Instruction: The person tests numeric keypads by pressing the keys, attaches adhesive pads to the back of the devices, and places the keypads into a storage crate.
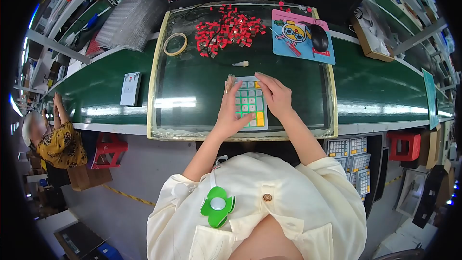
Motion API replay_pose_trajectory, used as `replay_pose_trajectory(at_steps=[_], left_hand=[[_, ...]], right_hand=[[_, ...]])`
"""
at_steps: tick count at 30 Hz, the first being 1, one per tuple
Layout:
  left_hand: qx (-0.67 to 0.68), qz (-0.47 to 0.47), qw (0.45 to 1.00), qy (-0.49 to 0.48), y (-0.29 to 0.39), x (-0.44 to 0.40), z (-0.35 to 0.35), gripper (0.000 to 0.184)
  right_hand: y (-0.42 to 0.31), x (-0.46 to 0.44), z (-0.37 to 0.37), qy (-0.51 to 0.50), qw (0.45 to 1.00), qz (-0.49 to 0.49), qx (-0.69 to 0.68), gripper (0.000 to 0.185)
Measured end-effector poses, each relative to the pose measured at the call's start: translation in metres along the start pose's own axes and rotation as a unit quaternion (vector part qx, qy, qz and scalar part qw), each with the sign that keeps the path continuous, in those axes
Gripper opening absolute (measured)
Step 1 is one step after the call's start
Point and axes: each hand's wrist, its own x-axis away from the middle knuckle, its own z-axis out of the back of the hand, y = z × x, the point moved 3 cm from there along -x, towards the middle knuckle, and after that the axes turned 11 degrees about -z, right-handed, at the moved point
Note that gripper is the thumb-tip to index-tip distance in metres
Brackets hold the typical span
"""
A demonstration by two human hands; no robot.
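Note:
A small numeric keypad (251, 101) with white and grey keys, a few yellow keys and a green glow between them lies on the dark mat before me. My left hand (231, 110) grips its left side, fingers along the edge and thumb across the lower keys. My right hand (277, 97) rests at the upper right corner with its fingers stretched out, their tips touching near the top yellow key. Beyond the keypad lies a cable end with a pale connector (240, 64). The undersides of both hands are hidden.
Red-capped small parts (228, 31) lie heaped at the back, beside a tape roll (175, 44). A black mouse (318, 38) sits on a cartoon mouse pad (288, 48). A light flat device (130, 89) lies left. Several keypads (360, 162) fill a bin at lower right. A co-worker (60, 139) sits left.

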Motion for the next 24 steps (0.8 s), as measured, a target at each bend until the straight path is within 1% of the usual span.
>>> replay_pose_trajectory(at_steps=[7, 10, 13, 19, 22, 24], left_hand=[[-0.005, -0.011, 1.0, 0.002, -0.001, 0.0003, -0.0004, 0.088], [0.016, 0.022, 1.0, -0.011, 0.0014, 0.0003, 0.0006, 0.087], [0.008, 0.025, 1.0, -0.013, 0.0014, 0.0005, 0.0008, 0.085], [-0.004, -0.004, 1.0, 0.0, 0.0, -0.0001, -0.0002, 0.087], [0.008, 0.004, 1.0, -0.004, 0.0028, -0.0009, 0.0006, 0.087], [-0.013, -0.012, 1.0, -0.001, 0.003, -0.0013, 0.0007, 0.086]], right_hand=[[-0.0001, -0.0003, 0.0, 0.001, 1.0, -0.007, -0.006, 0.027], [0.0007, 0.0001, -0.0001, -0.001, 1.0, -0.013, -0.009, 0.027], [0.0012, 0.0007, -0.0001, -0.004, 1.0, -0.017, -0.011, 0.026], [0.0015, 0.0006, -0.0005, 0.0, 1.0, -0.011, -0.014, 0.025], [0.0016, 0.001, -0.0007, 0.0, 1.0, -0.013, -0.015, 0.025], [0.0014, 0.0007, -0.0006, 0.001, 1.0, -0.014, -0.017, 0.024]])
